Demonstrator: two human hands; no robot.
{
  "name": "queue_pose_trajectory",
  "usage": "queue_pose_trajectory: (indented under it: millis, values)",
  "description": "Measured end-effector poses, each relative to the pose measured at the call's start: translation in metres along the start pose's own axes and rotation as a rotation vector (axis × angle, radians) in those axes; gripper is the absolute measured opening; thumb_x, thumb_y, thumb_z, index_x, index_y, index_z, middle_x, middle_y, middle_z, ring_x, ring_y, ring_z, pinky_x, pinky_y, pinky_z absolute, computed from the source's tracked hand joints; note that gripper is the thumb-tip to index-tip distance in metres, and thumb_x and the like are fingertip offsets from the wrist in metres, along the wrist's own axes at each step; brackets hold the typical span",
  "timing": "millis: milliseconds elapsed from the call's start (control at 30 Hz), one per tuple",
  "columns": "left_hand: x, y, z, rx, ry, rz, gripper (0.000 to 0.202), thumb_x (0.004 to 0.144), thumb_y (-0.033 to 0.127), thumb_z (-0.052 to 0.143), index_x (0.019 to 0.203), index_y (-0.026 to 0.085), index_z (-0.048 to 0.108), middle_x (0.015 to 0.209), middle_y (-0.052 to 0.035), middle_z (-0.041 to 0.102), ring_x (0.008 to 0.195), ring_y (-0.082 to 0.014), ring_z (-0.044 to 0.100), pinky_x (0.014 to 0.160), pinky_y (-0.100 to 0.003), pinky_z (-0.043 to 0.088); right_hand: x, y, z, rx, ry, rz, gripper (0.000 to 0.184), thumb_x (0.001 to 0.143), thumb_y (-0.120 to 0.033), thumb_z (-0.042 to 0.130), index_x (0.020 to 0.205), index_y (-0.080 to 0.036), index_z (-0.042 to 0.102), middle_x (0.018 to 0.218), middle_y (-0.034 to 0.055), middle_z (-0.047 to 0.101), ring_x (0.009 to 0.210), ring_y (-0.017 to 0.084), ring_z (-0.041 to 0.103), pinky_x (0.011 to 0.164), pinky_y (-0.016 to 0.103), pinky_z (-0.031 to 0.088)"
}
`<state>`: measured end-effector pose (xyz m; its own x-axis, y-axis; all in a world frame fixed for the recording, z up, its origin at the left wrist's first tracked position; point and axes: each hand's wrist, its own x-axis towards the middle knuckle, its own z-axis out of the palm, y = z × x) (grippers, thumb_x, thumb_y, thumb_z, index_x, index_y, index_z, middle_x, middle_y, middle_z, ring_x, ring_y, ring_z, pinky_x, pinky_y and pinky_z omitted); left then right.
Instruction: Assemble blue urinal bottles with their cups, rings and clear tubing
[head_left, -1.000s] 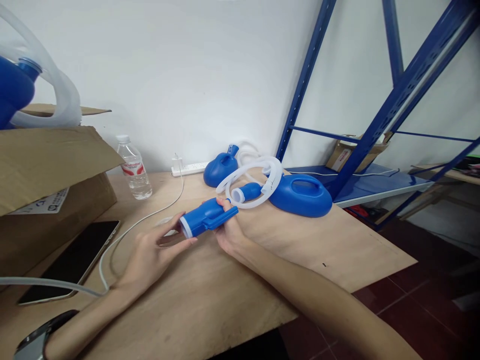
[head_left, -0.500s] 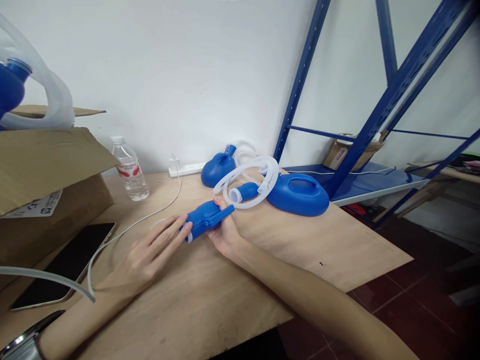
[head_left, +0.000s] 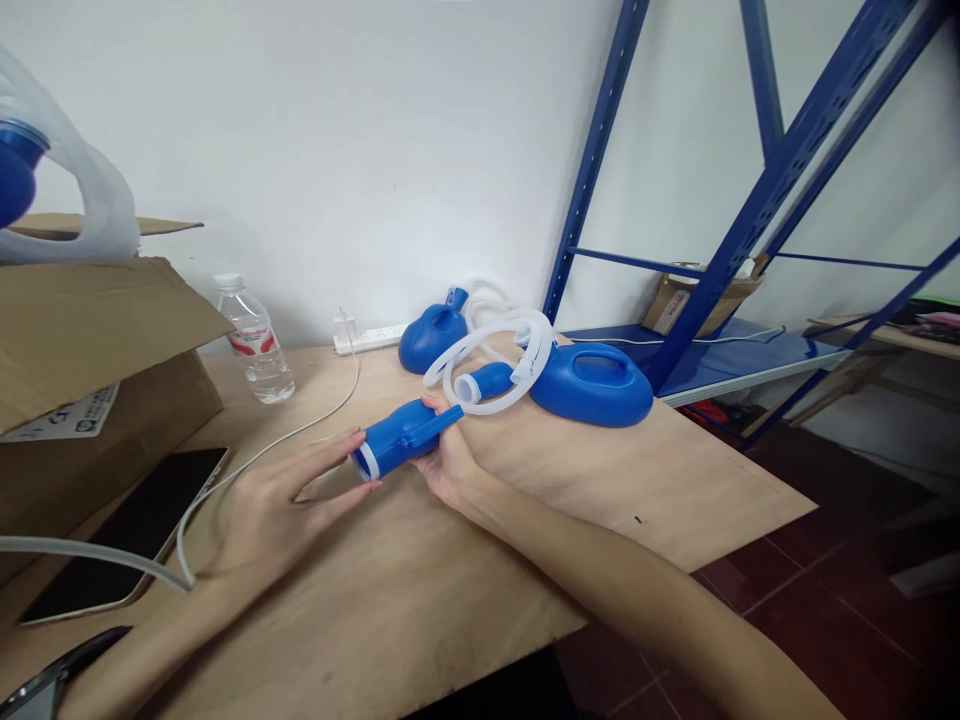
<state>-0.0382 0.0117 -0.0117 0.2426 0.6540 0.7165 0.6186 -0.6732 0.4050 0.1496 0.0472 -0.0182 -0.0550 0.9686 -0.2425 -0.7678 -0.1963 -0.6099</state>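
Note:
A blue plastic urinal funnel [head_left: 405,438] with a white-rimmed round opening is held just above the table. My right hand [head_left: 448,465] is closed around its far end from the right, with part of the fingers hidden beneath it. A flat blue strip runs along the funnel's side. My left hand [head_left: 289,500] has its fingertips on the upper edge of the white rim and its thumb at the lower edge. Behind the funnel lie a coiled clear hose [head_left: 491,405], another blue funnel [head_left: 491,380] and a blue urinal bottle [head_left: 592,390].
A second blue bottle [head_left: 431,340] stands near the wall beside a power strip [head_left: 375,340]. To the left are a water bottle [head_left: 259,345], a cardboard box [head_left: 105,310], a dark tablet [head_left: 127,540] and a white cable [head_left: 277,440]. Blue shelving [head_left: 712,290] rises on the right.
My left fingers have spread from across the funnel's end to its rim edges, so the white-rimmed opening now shows more. My right hand keeps its hold. The view has shifted slightly.

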Motion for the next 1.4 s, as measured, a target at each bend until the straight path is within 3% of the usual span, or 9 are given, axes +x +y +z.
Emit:
queue_pose_trajectory:
  millis: [167, 267, 367, 600, 933, 1033, 1133, 1267, 1400]
  values:
    - [0.012, -0.007, -0.011, -0.296, 0.129, -0.781, 0.059, 0.066, 0.062, 0.082, 0.104, 0.017, 0.077, 0.092, -0.0097, 0.082, 0.087, -0.0338, 0.079, 0.086, -0.048, 0.065, 0.008, -0.028, -0.007, 0.131, 0.057, -0.209, 0.017, 0.084, -0.039, 0.065, 0.084, -0.024, 0.058, 0.075, -0.0041, 0.067, 0.071, 0.015, 0.063, 0.063, 0.024, 0.052]
    - [0.018, -0.009, -0.016, -0.391, 0.141, -0.864, 0.067, 0.064, 0.061, 0.084, 0.112, 0.015, 0.074, 0.100, -0.0115, 0.081, 0.093, -0.0335, 0.078, 0.089, -0.046, 0.064, 0.012, -0.044, -0.015, 0.109, 0.088, -0.260, 0.017, 0.084, -0.040, 0.064, 0.086, -0.024, 0.059, 0.078, -0.0030, 0.068, 0.074, 0.016, 0.064, 0.063, 0.024, 0.052]
    - [0.012, -0.008, -0.010, -0.278, -0.051, -0.722, 0.068, 0.067, 0.061, 0.082, 0.121, 0.021, 0.071, 0.097, -0.0075, 0.081, 0.090, -0.0312, 0.078, 0.083, -0.043, 0.065, 0.014, -0.043, -0.019, -0.078, 0.037, -0.238, 0.028, 0.079, -0.045, 0.072, 0.093, -0.023, 0.062, 0.082, -0.0019, 0.069, 0.079, 0.018, 0.065, 0.065, 0.026, 0.053]
    - [-0.015, -0.029, 0.014, 0.113, -0.289, 0.021, 0.042, 0.095, 0.043, 0.056, 0.134, 0.029, 0.066, 0.152, -0.0102, 0.054, 0.124, -0.0304, 0.065, 0.098, -0.043, 0.059, 0.024, -0.028, -0.027, -0.263, -0.045, -0.108, 0.044, 0.087, -0.052, 0.070, 0.123, -0.029, 0.057, 0.114, 0.0008, 0.073, 0.104, 0.020, 0.069, 0.093, 0.038, 0.056]
    - [-0.025, -0.048, 0.022, 0.261, -0.364, 0.100, 0.041, 0.100, 0.040, 0.050, 0.137, 0.026, 0.062, 0.142, -0.0119, 0.062, 0.125, -0.0310, 0.063, 0.099, -0.046, 0.056, -0.027, -0.072, -0.043, -0.957, -0.205, 0.109, 0.061, 0.080, -0.051, 0.078, 0.128, -0.020, 0.057, 0.082, 0.0033, 0.075, 0.064, 0.020, 0.071, 0.057, 0.031, 0.057]
    - [-0.024, -0.046, 0.021, 0.269, -0.403, 0.078, 0.039, 0.102, 0.039, 0.047, 0.135, 0.024, 0.062, 0.140, -0.0116, 0.063, 0.123, -0.0297, 0.063, 0.101, -0.047, 0.054, -0.061, -0.123, -0.054, -1.439, -0.327, -0.028, 0.029, 0.083, -0.048, 0.073, 0.087, -0.019, 0.073, 0.076, 0.0050, 0.074, 0.066, 0.020, 0.069, 0.059, 0.029, 0.052]
    - [-0.024, -0.045, 0.020, 0.265, -0.415, 0.060, 0.037, 0.103, 0.034, 0.041, 0.132, 0.022, 0.062, 0.137, -0.0113, 0.063, 0.121, -0.0282, 0.063, 0.102, -0.047, 0.052, -0.068, -0.190, -0.067, -1.851, -0.001, -0.106, 0.024, 0.088, -0.039, 0.063, 0.078, -0.020, 0.075, 0.071, 0.0089, 0.073, 0.065, 0.024, 0.069, 0.063, 0.035, 0.054]
    - [-0.025, -0.046, 0.020, 0.271, -0.394, 0.054, 0.037, 0.103, 0.027, 0.036, 0.130, 0.021, 0.061, 0.136, -0.0106, 0.064, 0.120, -0.0272, 0.062, 0.100, -0.045, 0.052, -0.031, -0.251, -0.086, -2.238, 0.449, -0.671, 0.035, 0.095, -0.034, 0.054, 0.113, -0.010, 0.072, 0.106, 0.0260, 0.071, 0.098, 0.037, 0.067, 0.083, 0.050, 0.050]
    - [-0.026, -0.047, 0.022, 0.254, -0.363, 0.069, 0.036, 0.102, 0.026, 0.038, 0.128, 0.023, 0.062, 0.133, -0.0092, 0.066, 0.117, -0.0272, 0.063, 0.098, -0.045, 0.052, 0.013, -0.257, -0.093, -2.327, 0.265, -0.768, 0.047, 0.100, -0.038, 0.054, 0.138, -0.011, 0.057, 0.139, 0.0221, 0.060, 0.130, 0.035, 0.054, 0.102, 0.043, 0.042]
